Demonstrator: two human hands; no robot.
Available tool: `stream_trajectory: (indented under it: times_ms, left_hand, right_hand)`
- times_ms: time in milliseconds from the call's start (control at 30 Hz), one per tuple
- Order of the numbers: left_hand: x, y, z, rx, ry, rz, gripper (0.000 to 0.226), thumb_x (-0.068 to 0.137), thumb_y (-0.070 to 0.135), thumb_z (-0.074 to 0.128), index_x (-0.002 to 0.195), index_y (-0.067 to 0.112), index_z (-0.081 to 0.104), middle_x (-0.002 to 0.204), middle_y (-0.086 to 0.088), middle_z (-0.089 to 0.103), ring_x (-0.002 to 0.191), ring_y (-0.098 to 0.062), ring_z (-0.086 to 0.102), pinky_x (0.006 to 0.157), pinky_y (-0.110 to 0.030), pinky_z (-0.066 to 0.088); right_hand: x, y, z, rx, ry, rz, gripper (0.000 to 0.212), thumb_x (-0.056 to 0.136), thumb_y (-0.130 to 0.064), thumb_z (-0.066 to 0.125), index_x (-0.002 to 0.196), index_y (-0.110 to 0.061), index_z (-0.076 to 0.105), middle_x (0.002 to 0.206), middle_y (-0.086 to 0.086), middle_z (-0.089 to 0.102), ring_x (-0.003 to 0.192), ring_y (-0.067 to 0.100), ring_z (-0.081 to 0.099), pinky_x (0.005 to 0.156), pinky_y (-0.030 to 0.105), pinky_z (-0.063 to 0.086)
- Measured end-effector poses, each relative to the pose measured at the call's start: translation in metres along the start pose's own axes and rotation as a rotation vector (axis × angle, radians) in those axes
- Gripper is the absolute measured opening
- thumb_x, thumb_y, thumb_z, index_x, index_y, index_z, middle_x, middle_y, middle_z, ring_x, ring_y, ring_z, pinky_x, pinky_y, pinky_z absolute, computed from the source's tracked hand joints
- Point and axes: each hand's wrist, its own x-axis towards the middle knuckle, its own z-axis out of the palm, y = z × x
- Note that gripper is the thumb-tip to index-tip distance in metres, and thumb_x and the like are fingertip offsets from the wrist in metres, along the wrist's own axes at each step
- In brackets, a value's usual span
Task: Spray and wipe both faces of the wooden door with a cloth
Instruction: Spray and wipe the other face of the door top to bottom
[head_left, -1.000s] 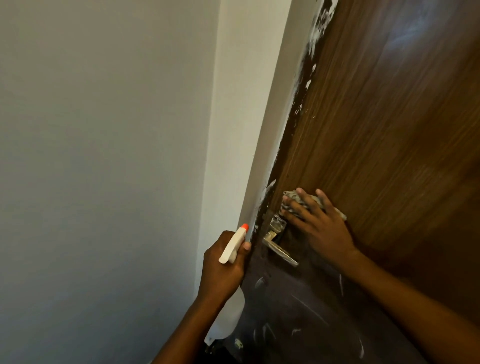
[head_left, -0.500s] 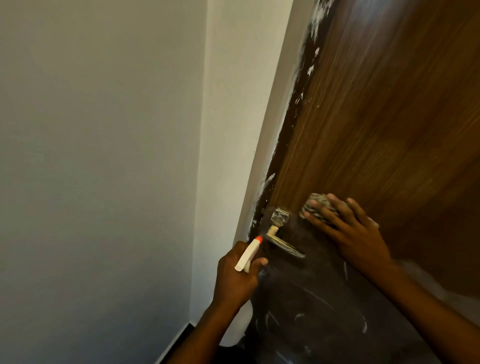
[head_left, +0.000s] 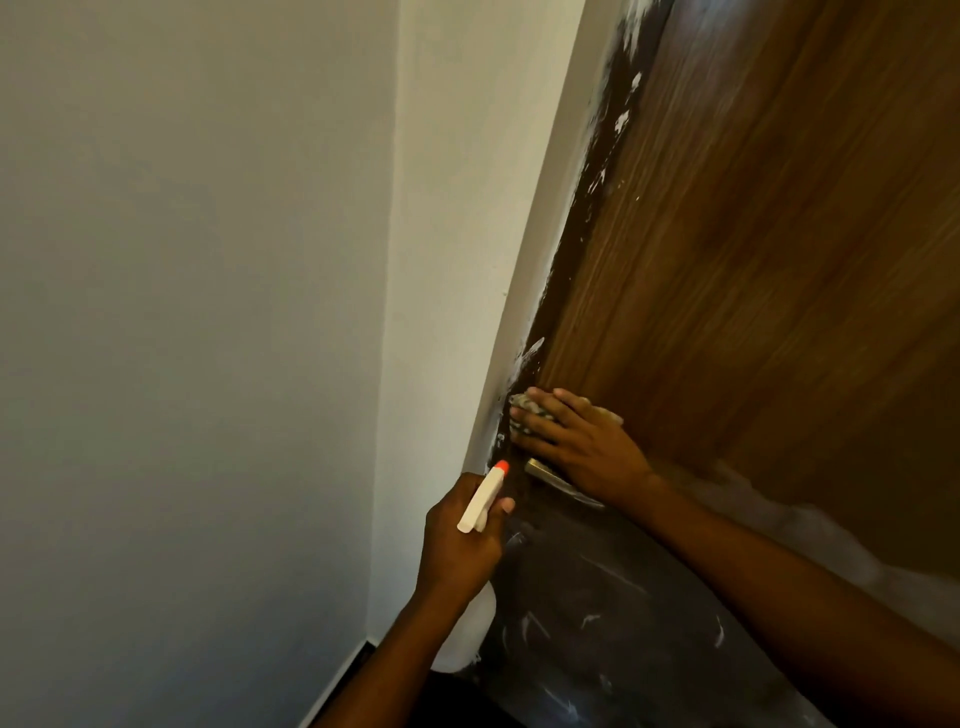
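Observation:
The brown wooden door (head_left: 753, 260) fills the right of the view, its lower part darker and streaked with white. My right hand (head_left: 576, 441) presses a patterned cloth (head_left: 524, 410) flat against the door near its left edge, just above the metal handle (head_left: 550, 475). My left hand (head_left: 462, 545) grips a white spray bottle (head_left: 480, 501) with an orange nozzle tip, held just left of the handle. The bottle's body (head_left: 462, 639) hangs below my fist.
A white wall (head_left: 197, 312) takes up the left half, meeting a white door jamb (head_left: 467, 260) beside the door. White paint smears run along the door's dark edge (head_left: 613, 130). A dark skirting strip (head_left: 353, 660) shows at the bottom.
My right hand has slid the cloth leftward along the door, from right of the handle to the door's left edge above it. My left hand with the bottle stayed about where it was.

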Motion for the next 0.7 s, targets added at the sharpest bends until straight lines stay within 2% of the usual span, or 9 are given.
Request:
stream_trajectory:
  times_ms: [67, 133, 267, 367, 467, 533, 633, 700]
  left_hand:
    - [0.003, -0.003, -0.005, 0.065, 0.027, -0.019, 0.025, 0.083, 0.030, 0.064, 0.105, 0.024, 0.052, 0.113, -0.007, 0.065, 0.087, -0.011, 0.060, 0.083, -0.024, 0.049]
    - [0.003, -0.007, -0.007, 0.083, 0.039, -0.020, 0.025, 0.084, 0.030, 0.063, 0.105, 0.024, 0.051, 0.110, -0.005, 0.065, 0.085, -0.012, 0.061, 0.079, -0.019, 0.048]
    - [-0.005, -0.008, -0.009, 0.067, 0.040, -0.008, 0.024, 0.084, 0.031, 0.063, 0.104, 0.026, 0.051, 0.103, 0.004, 0.062, 0.083, -0.010, 0.062, 0.073, -0.013, 0.048]
    - [-0.007, -0.007, -0.009, 0.035, 0.021, -0.012, 0.024, 0.084, 0.024, 0.063, 0.105, 0.025, 0.050, 0.106, -0.001, 0.062, 0.089, -0.013, 0.061, 0.084, -0.027, 0.051]
    - [-0.010, -0.005, -0.010, -0.019, -0.019, -0.037, 0.030, 0.082, 0.022, 0.066, 0.106, 0.022, 0.048, 0.117, -0.011, 0.061, 0.100, -0.022, 0.060, 0.097, -0.041, 0.048]
    - [-0.011, -0.005, -0.012, 0.011, -0.019, -0.026, 0.032, 0.080, 0.029, 0.066, 0.106, 0.023, 0.047, 0.113, -0.008, 0.061, 0.099, -0.020, 0.060, 0.097, -0.039, 0.047]
    - [-0.013, -0.006, -0.013, 0.037, 0.011, -0.033, 0.032, 0.082, 0.032, 0.065, 0.109, 0.020, 0.051, 0.111, -0.006, 0.062, 0.093, -0.014, 0.058, 0.092, -0.031, 0.047]
    - [-0.015, -0.005, -0.013, 0.063, 0.023, -0.030, 0.031, 0.083, 0.029, 0.063, 0.110, 0.019, 0.052, 0.113, -0.008, 0.063, 0.092, -0.013, 0.058, 0.090, -0.029, 0.047]
  right_hand:
    - [0.015, -0.003, -0.007, 0.000, -0.069, -0.015, 0.053, 0.089, -0.034, 0.068, 0.141, -0.025, 0.058, 0.157, 0.009, 0.042, 0.149, 0.038, 0.027, 0.122, 0.052, 0.012]
    - [0.016, -0.002, -0.011, -0.013, -0.087, -0.027, 0.053, 0.087, -0.035, 0.072, 0.138, -0.027, 0.060, 0.155, 0.007, 0.045, 0.149, 0.037, 0.029, 0.123, 0.053, 0.013]
    - [-0.011, 0.012, -0.013, 0.042, -0.018, 0.011, 0.080, 0.071, -0.026, 0.086, 0.144, -0.029, 0.054, 0.159, 0.007, 0.039, 0.149, 0.038, 0.028, 0.118, 0.054, 0.016]
    - [-0.034, 0.020, -0.013, 0.070, 0.013, 0.061, 0.087, 0.066, -0.021, 0.088, 0.145, -0.029, 0.053, 0.160, 0.006, 0.037, 0.148, 0.040, 0.028, 0.115, 0.055, 0.021]
    - [-0.029, 0.015, -0.018, 0.067, -0.051, 0.078, 0.085, 0.064, -0.023, 0.090, 0.142, -0.030, 0.057, 0.158, 0.007, 0.039, 0.149, 0.039, 0.022, 0.117, 0.056, 0.018]
    - [-0.009, 0.005, -0.023, 0.041, -0.111, 0.080, 0.074, 0.074, -0.028, 0.084, 0.142, -0.032, 0.056, 0.161, 0.007, 0.034, 0.152, 0.039, 0.016, 0.119, 0.058, 0.013]
    - [0.025, -0.013, -0.030, -0.007, -0.208, 0.059, 0.052, 0.097, -0.037, 0.059, 0.148, -0.033, 0.047, 0.168, 0.005, 0.015, 0.154, 0.039, -0.002, 0.121, 0.058, -0.005]
    - [0.027, -0.013, -0.030, -0.035, -0.233, 0.047, 0.053, 0.099, -0.035, 0.057, 0.150, -0.033, 0.043, 0.169, 0.005, 0.011, 0.154, 0.038, -0.005, 0.120, 0.057, -0.008]
